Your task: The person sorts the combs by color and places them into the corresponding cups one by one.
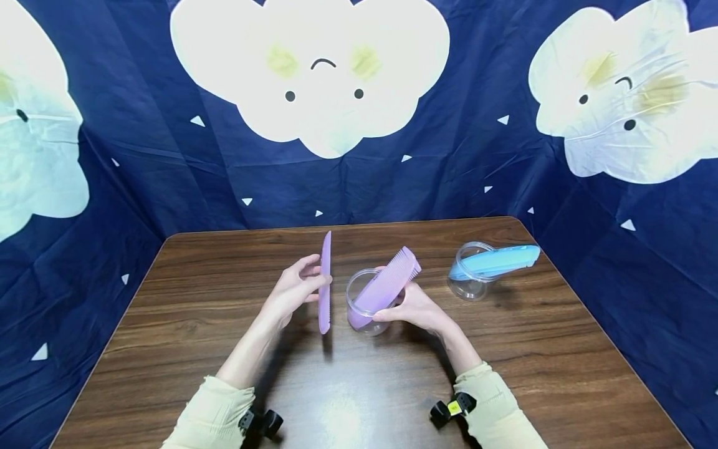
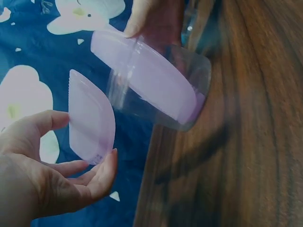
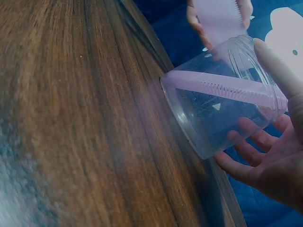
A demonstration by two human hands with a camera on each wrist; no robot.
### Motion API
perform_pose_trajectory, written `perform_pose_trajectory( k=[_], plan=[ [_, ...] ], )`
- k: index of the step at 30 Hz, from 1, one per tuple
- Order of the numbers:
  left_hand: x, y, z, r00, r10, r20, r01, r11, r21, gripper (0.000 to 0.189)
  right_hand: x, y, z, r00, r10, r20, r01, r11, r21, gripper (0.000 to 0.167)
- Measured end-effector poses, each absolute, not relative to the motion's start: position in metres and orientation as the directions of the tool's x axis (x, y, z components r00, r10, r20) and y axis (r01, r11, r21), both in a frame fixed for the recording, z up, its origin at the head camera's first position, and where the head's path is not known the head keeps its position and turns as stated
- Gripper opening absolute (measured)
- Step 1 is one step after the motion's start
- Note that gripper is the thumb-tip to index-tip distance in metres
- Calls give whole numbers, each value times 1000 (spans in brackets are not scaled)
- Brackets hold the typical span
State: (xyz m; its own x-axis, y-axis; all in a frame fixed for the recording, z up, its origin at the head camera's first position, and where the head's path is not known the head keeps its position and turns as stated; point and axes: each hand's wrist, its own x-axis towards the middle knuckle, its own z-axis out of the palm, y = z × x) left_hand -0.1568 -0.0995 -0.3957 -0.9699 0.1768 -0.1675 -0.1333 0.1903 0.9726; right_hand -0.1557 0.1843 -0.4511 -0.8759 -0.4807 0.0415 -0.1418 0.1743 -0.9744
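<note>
A light purple comb [image 1: 325, 284] is pinched between the thumb and fingers of my left hand [image 1: 290, 292], held above the table with its thin edge to the head camera. To its right, my right hand [image 1: 419, 308] grips a clear jar [image 3: 203, 127], thumb by the rim and fingers around the side. Inside leans another purple comb [image 1: 387, 284], its upper end sticking out of the mouth toward the right. In the left wrist view the held comb [image 2: 92, 120] is apart from the jar. Whether more than one comb is in that jar, I cannot tell.
At the back right of the wooden table [image 1: 185, 312] stands a second clear jar [image 1: 468, 290]. Blue comb-like pieces [image 1: 499, 260] lean out of it to the right; their number is unclear. A dark blue cloth [image 1: 224, 168] with white clouds hangs behind and beside the table.
</note>
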Motion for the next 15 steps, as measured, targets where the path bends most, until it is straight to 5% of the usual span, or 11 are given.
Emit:
perform_pose_trajectory(
  k=[15],
  plan=[
    [-157,-82,-366,-990,135,30,72,317,946,72,-156,184,-452,-877,-477,51,-155,181,-971,90]
  ],
)
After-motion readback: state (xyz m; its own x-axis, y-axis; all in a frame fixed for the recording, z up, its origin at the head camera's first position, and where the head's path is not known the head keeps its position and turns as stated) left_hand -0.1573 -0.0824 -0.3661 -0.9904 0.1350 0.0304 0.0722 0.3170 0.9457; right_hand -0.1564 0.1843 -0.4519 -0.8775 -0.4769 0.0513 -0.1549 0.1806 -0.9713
